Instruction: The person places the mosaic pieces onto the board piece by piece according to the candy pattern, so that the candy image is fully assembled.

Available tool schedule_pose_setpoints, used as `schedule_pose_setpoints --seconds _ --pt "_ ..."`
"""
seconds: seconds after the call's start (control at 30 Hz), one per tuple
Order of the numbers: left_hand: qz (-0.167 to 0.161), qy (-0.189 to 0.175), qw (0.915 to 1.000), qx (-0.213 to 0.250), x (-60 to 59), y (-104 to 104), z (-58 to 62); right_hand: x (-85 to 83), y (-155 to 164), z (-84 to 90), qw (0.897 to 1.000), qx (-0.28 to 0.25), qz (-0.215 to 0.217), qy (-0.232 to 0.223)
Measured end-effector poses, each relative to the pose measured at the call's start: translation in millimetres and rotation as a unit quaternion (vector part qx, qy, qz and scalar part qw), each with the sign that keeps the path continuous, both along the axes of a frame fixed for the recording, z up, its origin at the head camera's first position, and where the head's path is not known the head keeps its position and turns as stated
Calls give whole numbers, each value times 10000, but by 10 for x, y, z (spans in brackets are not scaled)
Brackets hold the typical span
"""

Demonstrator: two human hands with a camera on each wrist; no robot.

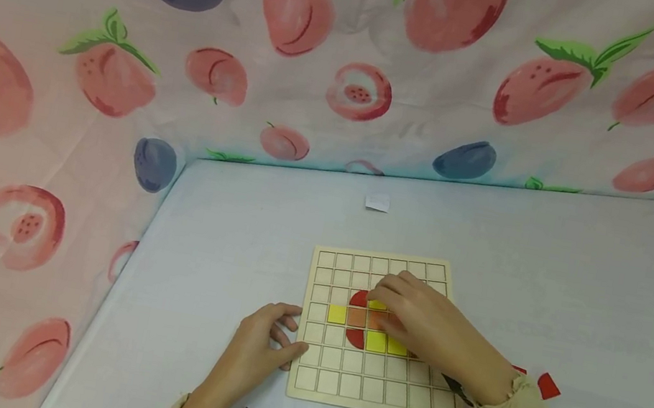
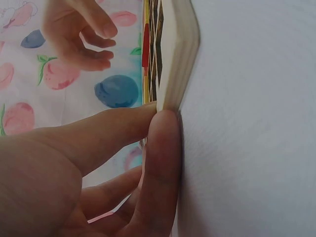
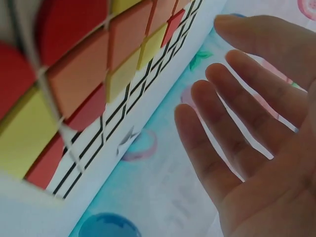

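A square wooden grid board (image 1: pixel 319 381) lies on the white tabletop, with yellow, orange and red tiles in some of its middle cells. My left hand (image 1: pixel 264 339) holds the board's left edge, the thumb on top and the index finger against the side; the left wrist view shows this pinch at a corner (image 2: pixel 173 74). Over the tiles hovers my right hand (image 1: pixel 422 315), hiding part of the pattern. In the right wrist view its fingers (image 3: pixel 224 123) are spread and nearly straight, and nothing is in them. A yellow tile (image 1: pixel 337 314) sits left of an orange tile (image 1: pixel 356 318).
Red pieces (image 1: pixel 548 387) lie on the table right of the board, partly behind the right forearm. A small white paper (image 1: pixel 377 202) rests beyond the board. Fruit-printed cloth (image 1: pixel 287 95) covers the back and left side.
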State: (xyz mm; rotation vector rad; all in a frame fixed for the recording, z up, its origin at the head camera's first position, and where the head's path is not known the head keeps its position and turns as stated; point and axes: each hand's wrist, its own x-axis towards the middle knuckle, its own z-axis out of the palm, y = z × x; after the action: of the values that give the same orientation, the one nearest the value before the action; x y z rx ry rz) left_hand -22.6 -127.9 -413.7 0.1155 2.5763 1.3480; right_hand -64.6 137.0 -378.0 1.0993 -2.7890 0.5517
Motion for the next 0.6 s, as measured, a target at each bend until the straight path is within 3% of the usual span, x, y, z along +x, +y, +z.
schedule_pose_setpoints --seconds 0.23,0.6 --pt "7 -28 10000 54 1 7 11 52 160 16 9997 105 -180 -94" --pt "11 -62 9999 125 -1 2 12 148 404 -4 9995 37 -252 167"
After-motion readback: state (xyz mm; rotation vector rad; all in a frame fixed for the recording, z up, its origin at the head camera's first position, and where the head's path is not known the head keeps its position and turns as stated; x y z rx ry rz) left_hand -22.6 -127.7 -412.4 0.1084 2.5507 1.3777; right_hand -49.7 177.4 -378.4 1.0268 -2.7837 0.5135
